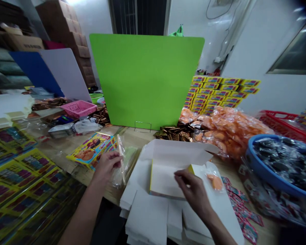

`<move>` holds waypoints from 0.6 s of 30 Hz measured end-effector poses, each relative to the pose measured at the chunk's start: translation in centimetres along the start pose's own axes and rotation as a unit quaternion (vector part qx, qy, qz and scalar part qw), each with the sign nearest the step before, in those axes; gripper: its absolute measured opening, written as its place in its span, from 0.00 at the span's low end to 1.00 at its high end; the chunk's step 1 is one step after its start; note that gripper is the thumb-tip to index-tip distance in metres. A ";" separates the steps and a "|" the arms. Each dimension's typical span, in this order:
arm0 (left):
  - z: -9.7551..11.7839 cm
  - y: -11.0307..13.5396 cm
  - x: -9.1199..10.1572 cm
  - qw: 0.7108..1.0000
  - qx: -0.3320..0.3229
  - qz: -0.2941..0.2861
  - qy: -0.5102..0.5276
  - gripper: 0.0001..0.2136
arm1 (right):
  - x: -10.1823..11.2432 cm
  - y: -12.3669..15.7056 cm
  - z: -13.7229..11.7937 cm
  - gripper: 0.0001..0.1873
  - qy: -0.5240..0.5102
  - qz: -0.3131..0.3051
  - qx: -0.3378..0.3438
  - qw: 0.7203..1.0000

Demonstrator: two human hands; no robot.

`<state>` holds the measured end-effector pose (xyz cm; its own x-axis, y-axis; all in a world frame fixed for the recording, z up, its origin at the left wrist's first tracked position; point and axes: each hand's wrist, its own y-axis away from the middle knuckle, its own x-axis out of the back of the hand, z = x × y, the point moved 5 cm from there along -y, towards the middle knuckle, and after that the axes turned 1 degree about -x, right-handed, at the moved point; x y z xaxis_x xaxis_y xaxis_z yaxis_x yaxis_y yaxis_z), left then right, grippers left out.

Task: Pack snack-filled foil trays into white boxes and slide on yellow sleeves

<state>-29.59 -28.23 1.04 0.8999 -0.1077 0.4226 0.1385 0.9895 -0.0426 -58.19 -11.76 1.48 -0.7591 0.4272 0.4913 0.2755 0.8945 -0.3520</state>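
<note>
2 bare hands are seen over a pale wooden desk (136,137). The left hand (107,165) is closed, its fingers (116,157) pinching a clear plastic sleeve (122,166), which is held up just beside a yellow printed carton (90,152). The right hand (193,190) is held over an opened white card box with yellow edges (165,177), its fingers (180,174) slightly curled and touching the box; whether a grip is taken cannot be told. A small orange item in clear film (215,182) is laid just right of those fingers on a white card flap. Beneath the box, a stack of flat white die-cut card blanks (148,217) is piled. Orange sachets in clear bags (232,131) are heaped behind, and a round blue plastic basin (255,160) of dark packets is placed to the right.
</note>
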 end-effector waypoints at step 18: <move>3.5 9.9 -17.1 0.830 -0.436 -0.169 -0.304 0.33 | -2.8 -2.2 4.8 0.08 0.348 -0.200 -0.034 0.915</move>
<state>-45.03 -16.21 -3.41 0.4101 -0.0331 0.9115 0.8259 0.4375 -0.3557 -59.48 -15.57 -2.92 -0.2539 0.0226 0.9670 0.1125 0.9936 0.0063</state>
